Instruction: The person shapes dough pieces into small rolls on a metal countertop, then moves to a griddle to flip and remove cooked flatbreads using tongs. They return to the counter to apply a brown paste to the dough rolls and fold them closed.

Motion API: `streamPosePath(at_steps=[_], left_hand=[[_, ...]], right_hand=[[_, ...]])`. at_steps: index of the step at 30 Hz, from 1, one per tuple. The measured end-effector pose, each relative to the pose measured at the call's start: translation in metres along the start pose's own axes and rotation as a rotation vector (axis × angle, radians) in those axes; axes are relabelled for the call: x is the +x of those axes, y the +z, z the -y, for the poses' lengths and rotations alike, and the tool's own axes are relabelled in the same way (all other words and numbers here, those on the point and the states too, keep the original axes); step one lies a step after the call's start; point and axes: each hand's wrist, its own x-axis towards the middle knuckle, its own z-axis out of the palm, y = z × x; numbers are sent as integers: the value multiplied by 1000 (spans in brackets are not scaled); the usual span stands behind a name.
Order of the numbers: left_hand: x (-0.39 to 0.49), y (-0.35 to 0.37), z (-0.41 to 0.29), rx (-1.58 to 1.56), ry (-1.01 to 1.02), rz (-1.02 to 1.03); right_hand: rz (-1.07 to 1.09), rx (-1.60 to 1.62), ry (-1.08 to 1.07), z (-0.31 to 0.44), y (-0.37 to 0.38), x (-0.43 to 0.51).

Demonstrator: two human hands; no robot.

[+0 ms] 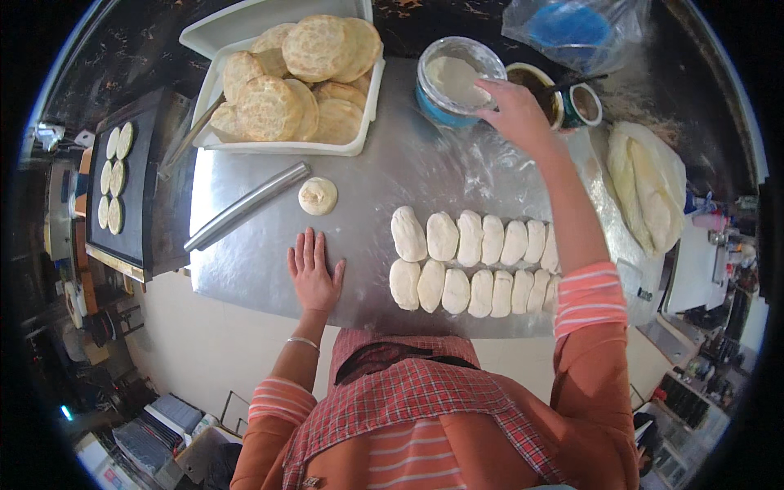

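My left hand (313, 283) lies flat on the metal tabletop (361, 245), fingers spread and holding nothing. Just beyond its fingertips sits a round, coiled piece of dough (318, 196). A metal rolling pin (248, 205) rests slantwise to the left of that dough. At the far side, my right hand (511, 110) reaches over the near right rim of a blue tub (450, 116) of flour (456, 76). Its thumb and fingers are apart at the rim; whether the fingertips touch flour is unclear. Two rows of oblong dough pieces (456, 291) lie before me, partly hidden by my right forearm.
A white lidded box (282, 147) of baked flatbreads (269, 107) stands far left. Right of the tub are a dark-filled container (530, 79), a smaller cup (585, 105) and dough in a plastic bag (649, 184). Left, a black griddle (131, 214) carries several flat breads (116, 177).
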Motion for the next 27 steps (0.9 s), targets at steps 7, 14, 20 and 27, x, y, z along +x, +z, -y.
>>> streamPosePath(at_steps=[7, 14, 20, 27], left_hand=[[0, 3, 1, -59, -34, -14], [3, 0, 0, -52, -30, -15], [2, 1, 0, -39, -20, -11], [3, -1, -1, -41, -19, -9]], right_hand=[[-107, 168, 205, -51, -34, -12], [310, -210, 187, -108, -12, -40], [373, -227, 102, -118, 11, -25], [475, -188, 91, -117, 2, -20]])
